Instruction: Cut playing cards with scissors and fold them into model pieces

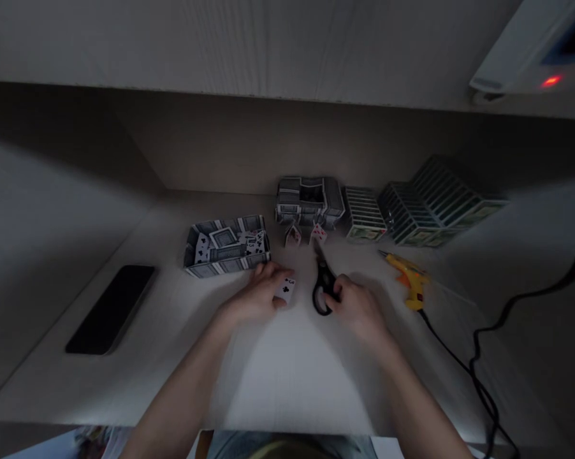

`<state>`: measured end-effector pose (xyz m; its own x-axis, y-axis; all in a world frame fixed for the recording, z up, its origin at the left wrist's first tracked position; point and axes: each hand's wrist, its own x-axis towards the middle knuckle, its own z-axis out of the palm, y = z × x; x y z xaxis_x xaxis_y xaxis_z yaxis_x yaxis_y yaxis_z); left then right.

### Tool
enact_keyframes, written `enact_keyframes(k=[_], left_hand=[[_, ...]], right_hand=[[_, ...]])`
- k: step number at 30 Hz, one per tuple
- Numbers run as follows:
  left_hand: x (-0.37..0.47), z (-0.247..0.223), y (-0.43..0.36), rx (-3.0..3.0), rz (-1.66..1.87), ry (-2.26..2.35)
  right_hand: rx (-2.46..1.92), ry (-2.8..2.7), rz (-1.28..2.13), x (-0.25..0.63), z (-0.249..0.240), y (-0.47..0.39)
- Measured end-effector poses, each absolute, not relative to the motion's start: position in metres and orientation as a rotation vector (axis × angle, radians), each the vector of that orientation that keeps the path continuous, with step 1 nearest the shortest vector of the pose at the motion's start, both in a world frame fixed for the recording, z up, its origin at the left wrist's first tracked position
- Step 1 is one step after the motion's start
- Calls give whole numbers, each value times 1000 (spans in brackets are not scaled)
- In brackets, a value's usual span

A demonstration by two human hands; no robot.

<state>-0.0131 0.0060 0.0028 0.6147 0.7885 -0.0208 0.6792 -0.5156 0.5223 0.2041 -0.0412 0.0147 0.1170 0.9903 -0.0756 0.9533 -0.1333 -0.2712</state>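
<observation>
Between the thumb and fingers of my left hand (pixel 263 290) is a small playing card (pixel 286 291), a three of clubs, held just above the desk. My right hand (pixel 357 303) grips the black handle of a pair of scissors (pixel 322 280), whose blades point away from me. Just beyond the blade tips stand two small folded card pieces, one on the left (pixel 293 234) and one on the right (pixel 319 233). Close behind my left hand sits an open box made of playing cards (pixel 227 268), with loose cards lying inside it.
A built card structure (pixel 310 201) stands at the back, beside green-edged stepped card pieces (pixel 426 210). A yellow glue gun (pixel 412 280) lies to the right, its black cord (pixel 479 338) trailing forward. A phone (pixel 113 309) rests at left. Overhead is a shelf (pixel 268 51).
</observation>
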Motion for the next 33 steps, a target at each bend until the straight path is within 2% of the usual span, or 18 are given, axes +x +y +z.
enact_keyframes(k=[4,8,14,23,29,33], left_hand=[[-9,1,7,2361,386,1154],[-2,-1,8,2373,511,1139],[7,-10,7,2342,757,1136],[15,-11,4,2283,995,1044],[19,-14,4,2229,1129,1004],[17,-15,6,2231,1181,1015]], right_hand=[[-1970,-1820,344,192,6,-40],[-1620,-1675,579,172,-9,-40],[-1547,-1506,657,164,-26,-35],[-1425,-1206,981,178,-28,-23],[-976,-706,1634,168,-23,-24],[-768,-569,1815,163,-22,-22]])
